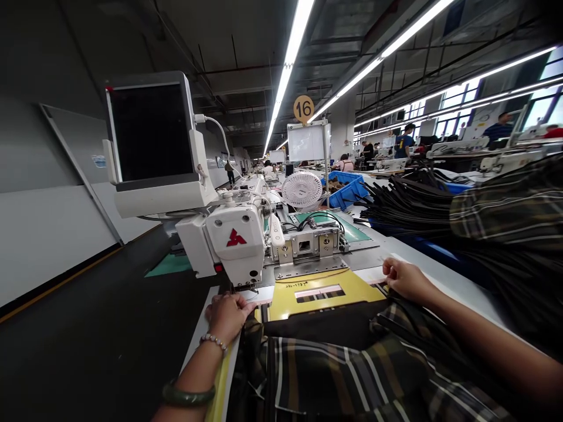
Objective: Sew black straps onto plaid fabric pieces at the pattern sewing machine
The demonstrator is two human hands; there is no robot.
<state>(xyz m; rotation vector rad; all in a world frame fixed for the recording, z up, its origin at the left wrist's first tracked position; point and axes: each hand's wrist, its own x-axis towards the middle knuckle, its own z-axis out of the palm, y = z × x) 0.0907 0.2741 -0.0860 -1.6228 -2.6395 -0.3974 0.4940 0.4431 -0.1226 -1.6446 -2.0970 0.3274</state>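
1. Plaid fabric [334, 375], dark with tan and white stripes, fills the bottom of my feed across the person's lap. Its stripes run roughly away from the camera toward the machine, and it reaches forward under the template. I can't tell its full length from this view.
2. On the left, the left hand [226, 316] lies flat and open on the template's near-left edge, its fingers extended and gripping nothing. A green bangle [188, 394] and a beaded bracelet [214, 343] circle that wrist.
3. On the right, the right hand [409, 280] rests palm down at the template's right corner, its fingers loosely curled, with no visible grip.
4. Between the hands, a yellow template [352, 293] lies on the machine bed, its long axis crosswise and its narrow window running the same way.
5. Just beyond it stands an automatic sewing machine head [235, 237] with a red logo, a dark tablet screen [152, 135] mounted above.
6. Farther right lie a stack of black strips [407, 205] and more plaid fabric [505, 234].
7. Farthest off are a white fan [301, 189], a blue crate [345, 190], and a "16" sign [303, 109].
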